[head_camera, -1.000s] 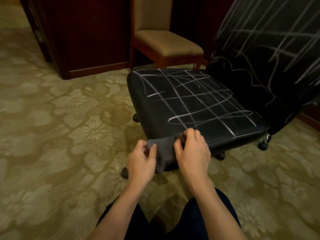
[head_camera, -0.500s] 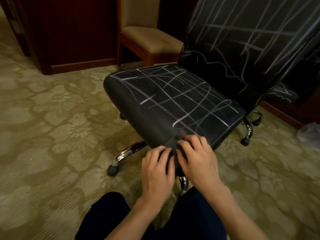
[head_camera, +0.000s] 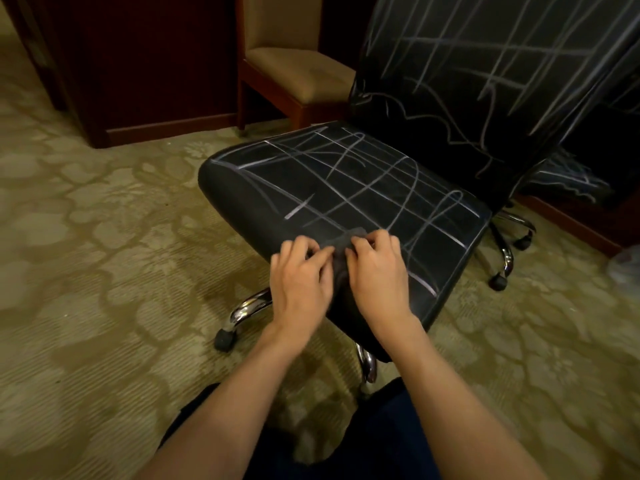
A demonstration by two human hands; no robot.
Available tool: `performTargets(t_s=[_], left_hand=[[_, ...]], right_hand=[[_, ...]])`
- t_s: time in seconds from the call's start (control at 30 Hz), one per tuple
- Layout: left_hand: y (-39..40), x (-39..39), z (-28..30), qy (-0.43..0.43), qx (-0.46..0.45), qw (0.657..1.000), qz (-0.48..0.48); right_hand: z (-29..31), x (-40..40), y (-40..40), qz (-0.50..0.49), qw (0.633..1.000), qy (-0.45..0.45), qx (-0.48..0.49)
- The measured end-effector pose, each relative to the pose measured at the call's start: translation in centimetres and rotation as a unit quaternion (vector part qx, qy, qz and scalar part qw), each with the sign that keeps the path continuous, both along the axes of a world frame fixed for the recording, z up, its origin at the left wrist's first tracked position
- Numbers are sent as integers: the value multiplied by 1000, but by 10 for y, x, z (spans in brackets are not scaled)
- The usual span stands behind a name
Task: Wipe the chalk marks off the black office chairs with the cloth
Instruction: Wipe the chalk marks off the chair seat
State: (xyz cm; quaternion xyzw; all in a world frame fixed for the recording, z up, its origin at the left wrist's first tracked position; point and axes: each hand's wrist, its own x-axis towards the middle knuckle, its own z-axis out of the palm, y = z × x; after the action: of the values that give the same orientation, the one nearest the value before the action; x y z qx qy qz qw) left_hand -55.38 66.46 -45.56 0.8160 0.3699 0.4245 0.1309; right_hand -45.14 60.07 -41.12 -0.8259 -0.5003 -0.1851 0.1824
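A black office chair [head_camera: 263,199] stands in front of me, its seat and backrest [head_camera: 485,81] crossed with white chalk lines. A small dark grey cloth [head_camera: 341,252] lies bunched on the near edge of the seat. My left hand [head_camera: 299,278] grips its left side with curled fingers. My right hand [head_camera: 379,271] grips its right side the same way. Both hands sit side by side over the seat's front edge, and most of the cloth is hidden beneath them.
A wooden chair with a tan cushion [head_camera: 294,71] stands behind the seat, next to dark wood panelling [head_camera: 138,64]. The chrome wheeled base [head_camera: 242,313] sticks out over patterned carpet. Another chalk-marked dark surface [head_camera: 568,174] shows at right, and a pale bag [head_camera: 627,265] at the far right edge.
The view has shifted so the chair sits more centrally and closer. Both hands have carried the cloth from below the seat's front corner up onto the seat edge.
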Motion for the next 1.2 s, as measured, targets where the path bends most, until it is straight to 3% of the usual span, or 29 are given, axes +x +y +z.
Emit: performTargets(t_s=[0.13, 0.27, 0.37, 0.47, 0.63, 0.87, 1.07, 1.2], left_hand=[[-42, 3, 1, 16, 13, 997, -78], [-92, 25, 5, 29, 20, 984, -174], [-98, 30, 8, 13, 20, 978, -206], [-83, 30, 7, 23, 33, 977, -209], [-68, 35, 8, 49, 41, 972, -225], [-22, 37, 21, 35, -20, 986, -162], [-47, -1, 14, 86, -20, 969, -230], [-48, 10, 11, 113, 11, 971, -210]], right_hand=[[2, 13, -42, -34, 999, 16, -1], [-2, 29, -114, -87, 996, -36, 10], [-8, 33, -143, -57, 996, -70, 7], [-15, 33, -146, -20, 999, -39, 11], [-5, 35, -125, -48, 998, -46, -11], [2, 18, -58, -58, 998, -21, 0], [-12, 11, -107, 11, 999, 37, 2], [-11, 14, -99, -6, 999, -3, -32]])
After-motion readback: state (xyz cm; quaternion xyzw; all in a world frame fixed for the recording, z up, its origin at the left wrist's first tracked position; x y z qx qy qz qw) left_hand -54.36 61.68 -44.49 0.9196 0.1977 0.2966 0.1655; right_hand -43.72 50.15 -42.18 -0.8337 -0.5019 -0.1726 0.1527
